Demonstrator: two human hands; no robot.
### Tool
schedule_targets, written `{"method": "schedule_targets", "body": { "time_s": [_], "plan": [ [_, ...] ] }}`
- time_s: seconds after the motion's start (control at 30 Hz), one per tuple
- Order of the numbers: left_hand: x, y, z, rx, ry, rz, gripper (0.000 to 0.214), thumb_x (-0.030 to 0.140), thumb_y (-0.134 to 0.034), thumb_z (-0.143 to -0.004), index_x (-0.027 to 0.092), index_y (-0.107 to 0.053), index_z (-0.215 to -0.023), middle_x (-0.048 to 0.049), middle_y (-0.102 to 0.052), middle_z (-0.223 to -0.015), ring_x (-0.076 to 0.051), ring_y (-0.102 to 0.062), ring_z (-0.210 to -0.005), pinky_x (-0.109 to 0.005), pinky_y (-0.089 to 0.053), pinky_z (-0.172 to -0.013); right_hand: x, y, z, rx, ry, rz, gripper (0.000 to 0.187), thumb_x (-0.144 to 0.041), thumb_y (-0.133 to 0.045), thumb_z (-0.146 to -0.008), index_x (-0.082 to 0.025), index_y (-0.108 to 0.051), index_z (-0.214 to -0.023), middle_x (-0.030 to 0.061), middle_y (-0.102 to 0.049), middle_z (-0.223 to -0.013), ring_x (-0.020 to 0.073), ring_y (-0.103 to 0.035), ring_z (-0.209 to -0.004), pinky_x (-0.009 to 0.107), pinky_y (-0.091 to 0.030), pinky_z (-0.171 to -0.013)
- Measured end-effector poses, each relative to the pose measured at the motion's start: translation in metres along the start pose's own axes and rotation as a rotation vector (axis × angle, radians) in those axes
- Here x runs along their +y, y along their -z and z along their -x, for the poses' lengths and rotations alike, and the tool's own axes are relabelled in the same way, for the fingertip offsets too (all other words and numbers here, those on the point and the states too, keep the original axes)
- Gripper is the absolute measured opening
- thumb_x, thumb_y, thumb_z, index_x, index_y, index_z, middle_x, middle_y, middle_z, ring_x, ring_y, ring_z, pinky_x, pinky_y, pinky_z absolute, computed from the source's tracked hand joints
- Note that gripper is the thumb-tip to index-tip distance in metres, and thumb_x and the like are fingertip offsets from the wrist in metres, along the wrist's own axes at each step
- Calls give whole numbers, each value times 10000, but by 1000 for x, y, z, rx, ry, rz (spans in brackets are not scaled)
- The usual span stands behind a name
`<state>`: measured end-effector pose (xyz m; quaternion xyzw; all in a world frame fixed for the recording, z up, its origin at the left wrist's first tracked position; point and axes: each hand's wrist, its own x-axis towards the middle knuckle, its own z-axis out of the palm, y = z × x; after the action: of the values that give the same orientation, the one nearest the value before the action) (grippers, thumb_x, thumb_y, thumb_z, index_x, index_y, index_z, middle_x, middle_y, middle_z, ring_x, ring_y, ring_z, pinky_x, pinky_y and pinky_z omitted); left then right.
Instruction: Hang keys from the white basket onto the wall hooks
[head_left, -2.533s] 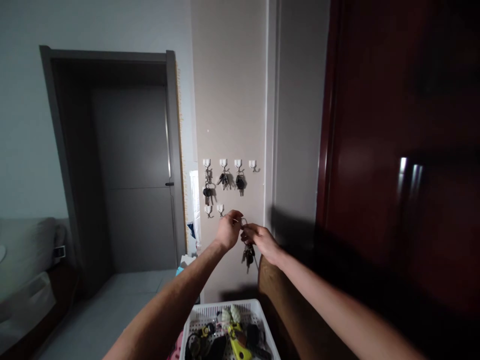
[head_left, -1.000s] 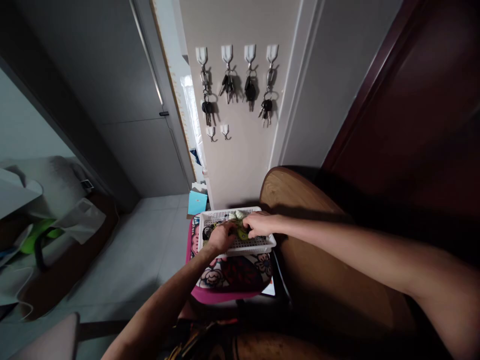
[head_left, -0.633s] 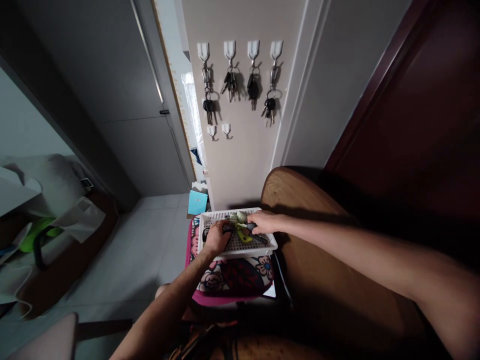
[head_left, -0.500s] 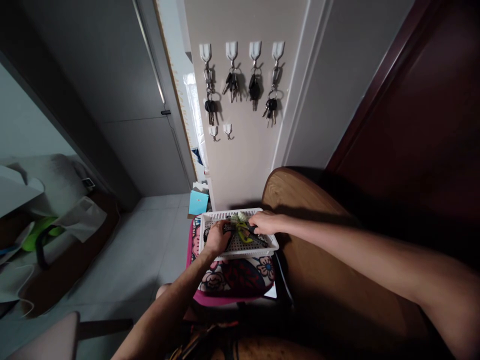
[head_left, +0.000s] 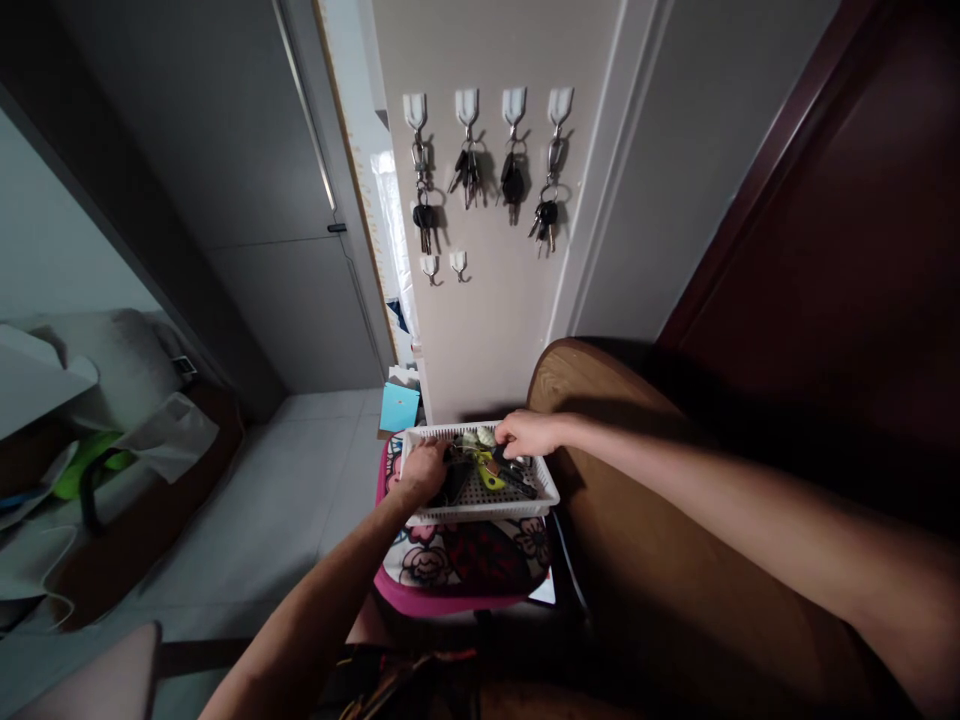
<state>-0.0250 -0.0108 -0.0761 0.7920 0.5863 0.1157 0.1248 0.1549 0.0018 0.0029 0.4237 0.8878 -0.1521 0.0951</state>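
Forearms (head_left: 675, 480) converge; left hand (head_left: 424, 470), right hand (head_left: 527, 434) palm-down over white basket (head_left: 480, 514), each grip's closure, hold unclear.

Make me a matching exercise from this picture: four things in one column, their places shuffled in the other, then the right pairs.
Things:
1. Left hand
2. White basket
3. Right hand
4. Four key bunches

Places:
A. On the pink-edged floral top
B. At the basket's right side
C. Hanging from the upper white hooks
D. At the basket's left side

Pairs: 1-D, 2-A, 3-B, 4-C
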Motion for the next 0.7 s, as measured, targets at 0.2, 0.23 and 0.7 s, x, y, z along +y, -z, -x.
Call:
{"method": "schedule_targets", "body": {
  "time_s": [0.2, 0.23, 0.7],
  "plan": [
    [-1, -3, 3, 20, -22, -59, 257, 164, -393, -651, 168, -494, -888, -74, -488, -917, -168, -442, -843, -263, -326, -750, 2, 6, 0, 14, -66, -200, 116, -206, -432, -603, -150, -527, -634, -26, -507, -515, 64, -408, -449, 169, -249, -404],
    [-1, -3, 3, 20, -22, -54, 248, 166, -398, -649, 168, -498, -876, -74, -488, -909, -168, -442, -839, -263, -327, -747, 2, 5, 0, 14, -83, -262, 109, -203, -426, -609, -149, -517, -637, -27, -507, -517, 64, -421, -452, 166, -258, -406],
    [42, 13, 9, -44, -77, 851, 250, 125, -411, -634, 145, -508, -863, -3, -566, -803, -101, -491, -751, -220, -372, -717, -2, -1, -5, 96, -172, -884, 99, -211, -434, -671, -138, -392, -619, -23, -483, -556, 56, -498, -459, 150, -337, -398]
  ]
}}
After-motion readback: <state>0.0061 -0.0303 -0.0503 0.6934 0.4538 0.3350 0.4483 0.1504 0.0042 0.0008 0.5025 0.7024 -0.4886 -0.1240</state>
